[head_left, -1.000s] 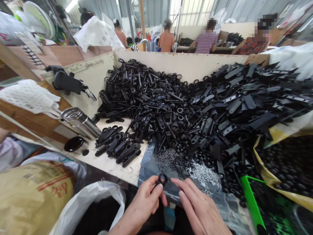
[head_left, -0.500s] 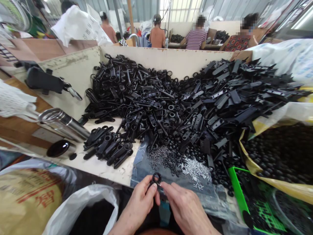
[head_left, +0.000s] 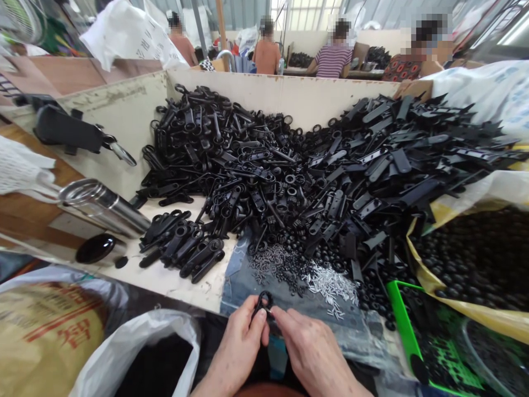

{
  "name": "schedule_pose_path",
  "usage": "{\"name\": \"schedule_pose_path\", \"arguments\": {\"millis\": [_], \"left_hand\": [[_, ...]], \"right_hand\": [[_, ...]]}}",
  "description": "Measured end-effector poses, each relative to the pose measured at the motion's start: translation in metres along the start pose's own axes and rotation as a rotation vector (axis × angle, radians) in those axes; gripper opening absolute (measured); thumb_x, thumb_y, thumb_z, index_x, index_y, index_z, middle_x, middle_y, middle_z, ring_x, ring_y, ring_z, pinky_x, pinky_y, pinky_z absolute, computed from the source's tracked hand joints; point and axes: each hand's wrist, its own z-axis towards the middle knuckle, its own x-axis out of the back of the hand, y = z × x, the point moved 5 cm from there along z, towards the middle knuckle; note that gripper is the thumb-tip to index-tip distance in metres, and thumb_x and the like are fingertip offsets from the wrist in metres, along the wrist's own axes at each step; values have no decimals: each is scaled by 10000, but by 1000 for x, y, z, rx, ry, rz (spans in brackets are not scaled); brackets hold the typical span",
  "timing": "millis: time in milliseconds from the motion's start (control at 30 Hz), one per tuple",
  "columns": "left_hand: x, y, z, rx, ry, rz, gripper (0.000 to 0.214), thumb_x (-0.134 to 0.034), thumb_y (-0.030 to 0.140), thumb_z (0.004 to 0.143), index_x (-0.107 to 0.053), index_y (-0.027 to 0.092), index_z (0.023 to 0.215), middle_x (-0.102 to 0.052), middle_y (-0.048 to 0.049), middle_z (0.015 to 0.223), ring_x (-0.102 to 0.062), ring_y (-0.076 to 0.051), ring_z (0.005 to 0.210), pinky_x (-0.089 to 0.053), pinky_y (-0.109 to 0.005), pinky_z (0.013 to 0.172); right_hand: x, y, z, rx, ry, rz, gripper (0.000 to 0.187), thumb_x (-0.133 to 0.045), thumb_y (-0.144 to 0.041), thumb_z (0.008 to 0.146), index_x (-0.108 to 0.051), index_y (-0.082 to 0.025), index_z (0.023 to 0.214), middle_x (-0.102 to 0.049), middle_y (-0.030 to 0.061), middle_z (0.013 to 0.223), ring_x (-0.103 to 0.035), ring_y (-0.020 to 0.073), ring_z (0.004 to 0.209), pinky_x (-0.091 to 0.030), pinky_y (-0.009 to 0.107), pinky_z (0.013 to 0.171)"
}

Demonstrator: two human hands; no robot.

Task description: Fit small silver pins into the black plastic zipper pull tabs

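My left hand (head_left: 239, 339) is closed on a black plastic part with a ringed end (head_left: 265, 299), held upright between thumb and fingers at the bench's front edge. My right hand (head_left: 309, 337) is beside it, fingers pinched together and their tips against the part's right side. Whatever those fingertips hold is too small to make out. Just beyond my hands, a dark cloth (head_left: 285, 292) carries small silver pins (head_left: 330, 284), tiny grey pieces (head_left: 264, 262) and black beads (head_left: 306, 245).
Behind rise a heap of black ringed parts (head_left: 243, 149) and flat black pieces (head_left: 384, 160). Similar parts (head_left: 185, 242) lie front left near a steel flask (head_left: 103, 207). A green basket (head_left: 400, 325) and bead sack (head_left: 475, 259) stand right; a white bag (head_left: 99, 353) sits lower left. Several people work behind.
The view has shifted slightly. Both hands stay together at the ringed part, with hardly any visible movement of the fingers.
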Motion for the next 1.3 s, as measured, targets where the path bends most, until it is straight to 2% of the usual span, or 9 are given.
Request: {"name": "schedule_pose_path", "arguments": {"millis": [367,633,767,867,1000,1067,1133,1233,1300], "left_hand": [[0,0,-2,-30,87,100,404,-624,618,856,-611,217,909,-498,54,573,-441,-142,535,-318,-251,516],[1,10,-2,-84,112,254,293,-574,517,927,-628,232,886,-557,27,581,-518,-176,550,-363,-272,546],[-1,13,-3,-154,118,348,179,-571,422,930,-650,264,961,-751,-56,844,-704,-273,832,-484,-314,729],[1,9,-2,-212,75,458,174,-576,396,916,-645,294,1039,-792,-62,965,-738,-299,900,-501,-328,766],[23,19,6,-285,113,557,294,-636,425,852,-649,317,1126,-794,-45,934,-736,-302,853,-505,-320,727],[41,31,10,-234,262,559,322,-703,480,769,-683,299,1034,-766,-27,828,-688,-271,716,-479,-303,636],[49,44,11,-219,297,365,401,-728,543,734,-682,264,1018,-647,21,634,-562,-187,556,-416,-249,531],[41,49,12,-73,265,-1,538,-758,633,685,-662,218,1015,-431,93,498,-332,-82,421,-227,-165,413],[28,45,11,58,198,-164,578,-798,649,631,-666,190,957,-422,101,497,-256,-42,382,-200,-152,385]], "right_hand": [[-20,-2,-4,15,10,-159,582,-511,45,790,-559,-160,1333,-727,65,910,-737,207,737,-460,257,547],[-17,-17,5,-35,-31,-233,523,-562,73,776,-590,-102,1268,-735,90,878,-743,235,680,-476,285,505],[-1,-31,14,-59,-24,-248,308,-573,16,856,-625,-103,1135,-732,116,830,-725,225,659,-476,274,504],[8,-33,15,-125,-130,-235,189,-668,-76,837,-652,-129,1018,-738,105,807,-730,250,665,-508,299,533],[23,-19,-7,-251,-339,-129,463,-839,-253,680,-668,-124,1090,-780,116,884,-754,314,676,-528,334,534],[41,-5,-22,-293,-293,-85,438,-756,-184,738,-662,-150,1165,-794,96,907,-770,309,717,-528,321,562],[65,18,-32,-320,-135,-56,413,-594,-80,836,-658,-200,1226,-802,65,965,-782,273,821,-535,305,656],[107,67,-38,-434,181,-63,332,-437,-167,1018,-662,-244,1249,-789,55,1103,-760,219,968,-511,276,778],[125,101,-38,-616,248,-138,264,-496,-301,1037,-671,-252,1229,-803,34,1008,-760,214,919,-485,264,732]]}}
